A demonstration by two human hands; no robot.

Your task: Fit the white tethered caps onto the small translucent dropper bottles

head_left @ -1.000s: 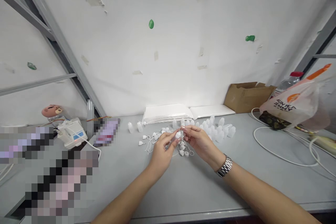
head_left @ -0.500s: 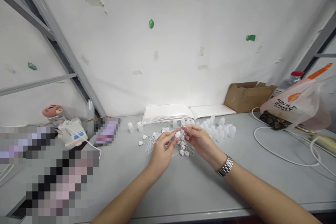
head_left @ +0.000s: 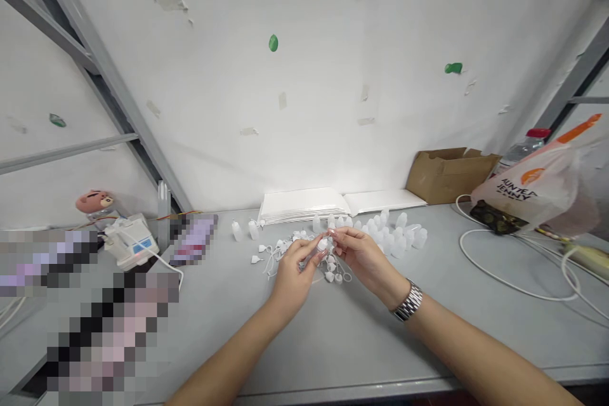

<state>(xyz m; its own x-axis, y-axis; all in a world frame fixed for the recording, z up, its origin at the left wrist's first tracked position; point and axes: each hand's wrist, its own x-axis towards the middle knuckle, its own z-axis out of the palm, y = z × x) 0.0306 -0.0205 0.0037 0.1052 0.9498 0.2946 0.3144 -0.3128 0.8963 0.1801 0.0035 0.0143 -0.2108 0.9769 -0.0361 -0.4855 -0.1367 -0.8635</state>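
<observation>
Between the thumb and fingers of my left hand [head_left: 295,269] is a small white cap [head_left: 323,245]. My right hand [head_left: 358,255], with a metal watch [head_left: 408,301] on its wrist, pinches right beside it; what its fingertips hold is too small to make out. Under and behind both hands spreads a pile of white caps with thin cords [head_left: 282,247]. Small translucent bottles [head_left: 398,240] stand or lie bunched just beyond my right hand. Two capped bottles [head_left: 245,230] are upright by themselves, left of the pile.
White flat sheets [head_left: 304,204] are stacked along the wall, near an open cardboard box [head_left: 450,174]. On the right are a plastic bag [head_left: 537,193] and a looped white cable [head_left: 518,297]. A white power strip [head_left: 130,241] and a purple packet [head_left: 195,240] lie left.
My right fingertips have shifted very slightly at the cap. The left hand keeps its hold, and the bottles and the pile stay where they were.
</observation>
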